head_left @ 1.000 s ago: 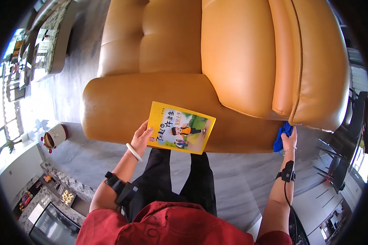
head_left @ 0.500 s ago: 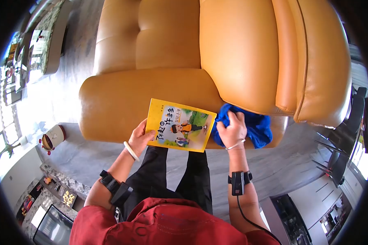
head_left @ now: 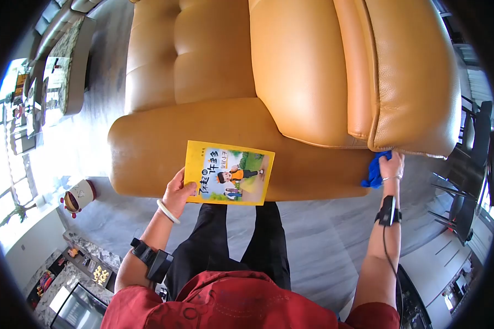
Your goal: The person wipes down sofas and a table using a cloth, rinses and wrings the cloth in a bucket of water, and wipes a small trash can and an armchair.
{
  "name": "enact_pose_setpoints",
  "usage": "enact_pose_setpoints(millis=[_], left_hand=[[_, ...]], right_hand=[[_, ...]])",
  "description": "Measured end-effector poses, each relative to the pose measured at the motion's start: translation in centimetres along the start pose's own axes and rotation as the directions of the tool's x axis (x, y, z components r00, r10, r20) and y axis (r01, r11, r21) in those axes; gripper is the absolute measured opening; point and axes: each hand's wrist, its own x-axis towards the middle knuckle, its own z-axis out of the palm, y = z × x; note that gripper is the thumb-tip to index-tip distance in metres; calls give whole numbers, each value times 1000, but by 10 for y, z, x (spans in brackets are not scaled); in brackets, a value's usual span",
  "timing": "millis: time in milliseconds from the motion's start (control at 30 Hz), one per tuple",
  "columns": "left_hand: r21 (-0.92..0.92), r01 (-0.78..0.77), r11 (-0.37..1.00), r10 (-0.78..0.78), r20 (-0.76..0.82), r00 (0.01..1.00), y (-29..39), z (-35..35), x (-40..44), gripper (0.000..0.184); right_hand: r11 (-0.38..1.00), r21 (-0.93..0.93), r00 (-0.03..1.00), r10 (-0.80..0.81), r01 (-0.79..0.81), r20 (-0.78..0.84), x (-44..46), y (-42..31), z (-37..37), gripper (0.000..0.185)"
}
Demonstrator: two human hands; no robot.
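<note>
My left hand (head_left: 180, 192) grips a yellow picture-covered book (head_left: 229, 172) by its left edge, thumb on the cover. The book is over the front of the sofa's armrest (head_left: 148, 156), cover facing up. Out to the right, my right hand (head_left: 392, 165) is closed on a bunched blue cloth (head_left: 375, 170). The cloth lies against the far right end of the armrest, just below the back cushion. Part of the cloth is hidden behind my fingers.
The tan leather sofa (head_left: 214, 55) fills the view ahead. A white and red bin-like container (head_left: 79, 197) stands on the grey floor at left. Dark chairs (head_left: 466, 170) are at the right, a stone-sided table (head_left: 68, 66) at the upper left.
My right hand has moved right along the armrest to its end, taking the blue cloth with it. The book in my left hand has shifted slightly left as the view moved.
</note>
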Motion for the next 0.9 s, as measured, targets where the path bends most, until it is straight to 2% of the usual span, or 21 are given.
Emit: enact_pose_setpoints(millis=[33, 67, 100, 133, 167, 200, 233, 300, 333, 367, 433, 533, 567, 600, 633, 700, 767, 800, 833, 900], left_hand=[[10, -5, 1000, 5, -2, 1000, -3, 0, 1, 47], [6, -2, 1000, 2, 0, 1000, -4, 0, 1, 47], [-5, -2, 1000, 1, -8, 1000, -3, 0, 1, 47], [-16, 0, 1000, -1, -16, 1000, -4, 0, 1, 47], [-20, 5, 1000, -5, -20, 1000, -6, 0, 2, 47], [-25, -2, 1000, 1, -16, 1000, -7, -1, 2, 48], [-26, -8, 1000, 8, -10, 1000, -8, -2, 2, 48], [-25, -10, 1000, 9, -5, 1000, -4, 0, 1, 48], [-29, -20, 999, 20, 4, 1000, -3, 0, 2, 49], [-37, -14, 999, 14, 7, 1000, -4, 0, 3, 49], [-19, -11, 1000, 11, 17, 1000, -6, -2, 6, 48], [42, 40, 998, -42, 41, 998, -7, -10, 8, 48], [43, 36, 998, -38, 39, 999, -4, -9, 9, 48], [50, 39, 998, -41, 41, 998, -1, -8, 8, 48], [56, 44, 997, -47, 42, 998, 3, -6, 6, 47], [47, 37, 998, -38, 34, 999, 10, 0, 4, 47], [46, 26, 999, -28, 39, 999, 14, 3, 3, 47], [42, 31, 999, -31, 13, 999, 14, 4, 2, 48], [35, 35, 999, -34, -13, 999, 13, 5, 2, 49], [40, 14, 999, -14, 9, 1000, 13, 4, 2, 50]], right_hand=[[993, 6, 989, 119, -120, 87, 9, 13, -1, 43], [897, 336, 949, 219, -287, 226, 22, 38, 14, 47], [667, 593, 886, 255, -451, 387, 29, 56, 38, 52], [807, 531, 964, 178, -258, 198, 26, 56, 56, 54], [906, 419, 998, 60, -62, 18, 24, 55, 74, 57], [953, 299, 994, 67, -38, -88, 26, 56, 87, 54], [954, 298, 994, 67, -40, -82, 26, 62, 92, 54], [911, 294, 957, 265, -288, 117, 21, 47, 67, 52], [890, 428, 970, 220, -157, -101, 6, 13, 46, 35], [894, 419, 971, 218, -157, -101, -9, -9, 32, 35], [849, 439, 945, 327, -294, 0, -37, -45, 13, 31], [893, 450, 997, 22, 16, -79, -86, -132, -5, 29], [859, 475, 976, -115, 190, -182, -98, -160, -2, 27], [808, 550, 977, -155, 211, -147, -107, -199, -16, 29], [742, 607, 959, -214, 283, -185, -113, -218, -11, 32], [727, 623, 954, -274, 289, -123, -127, -241, -9, 42], [728, 528, 885, -454, 436, -105, -129, -241, -18, 45], [758, 469, 870, -491, 453, -46, -128, -225, -18, 46], [734, 436, 842, -525, 521, -122, -122, -205, -12, 48], [771, 318, 832, -532, 552, -155, -110, -167, -13, 47]])
